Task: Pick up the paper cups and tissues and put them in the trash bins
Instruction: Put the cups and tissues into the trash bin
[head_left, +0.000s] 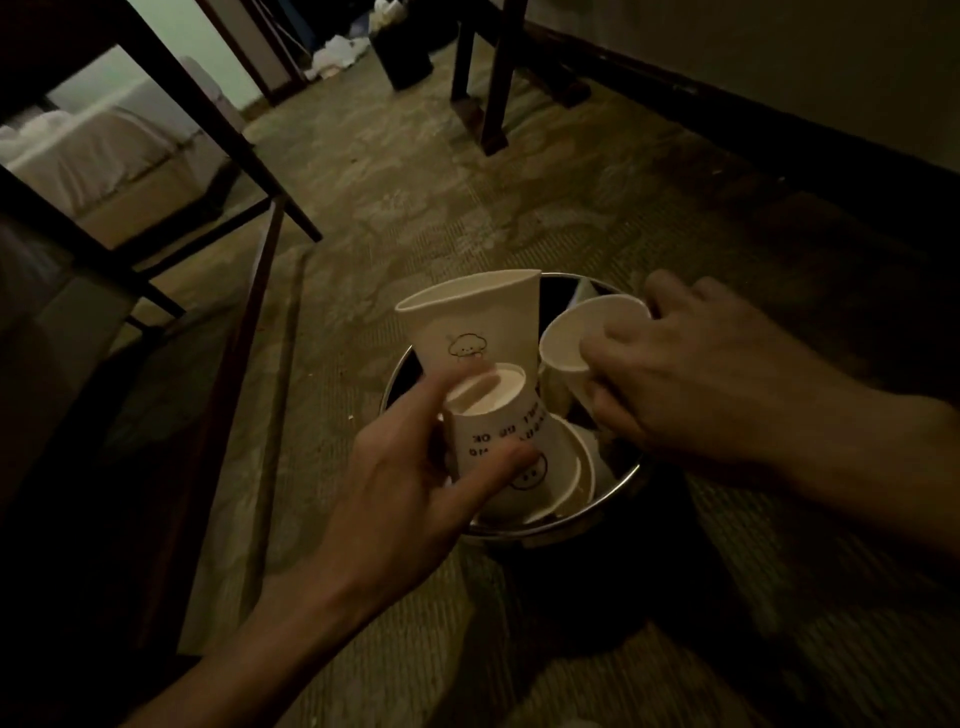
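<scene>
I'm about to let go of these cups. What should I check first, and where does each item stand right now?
1. Left hand over the trash bin: ok. Its upright cup and inverted cup are above the opening.
2. Right hand with its tilted cup over the opening: ok.
3. Room in the bin: cannot tell; cups inside already lie near the rim.
4. Hold on the upright cup: cannot tell; only the thumb seems to touch it.
5. Floor litter collected: not ok; tissues lie beside the far bin.
</scene>
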